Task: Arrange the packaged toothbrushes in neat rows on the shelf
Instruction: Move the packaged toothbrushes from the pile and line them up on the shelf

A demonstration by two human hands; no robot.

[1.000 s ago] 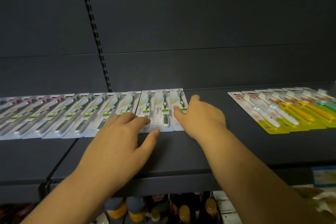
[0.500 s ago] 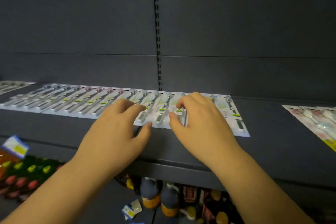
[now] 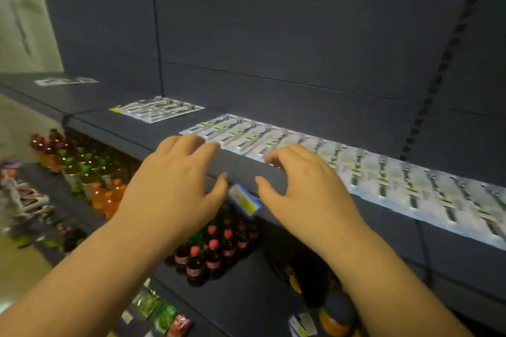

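A long row of packaged toothbrushes (image 3: 356, 169) in white blister cards lies side by side on the dark shelf (image 3: 383, 243), running from centre to the right edge. My left hand (image 3: 175, 189) hovers with spread fingers at the row's left end, fingertips near the first packs. My right hand (image 3: 304, 189) hovers over the shelf's front edge, fingers curled and apart, tips at the packs' lower ends. Neither hand holds anything. A smaller group of packs (image 3: 158, 109) lies farther left, and another pack (image 3: 65, 81) at the far left.
A blue and yellow price tag (image 3: 243, 200) sticks out from the shelf edge between my hands. Below are shelves of bottles with red, green and orange caps (image 3: 82, 167) and more bottles (image 3: 213, 249). A slotted upright (image 3: 438, 76) runs up the back panel.
The view has swung left and turned along the shelf. Both hands have slid left along the row to its left end and lifted off the packs with fingers spread.
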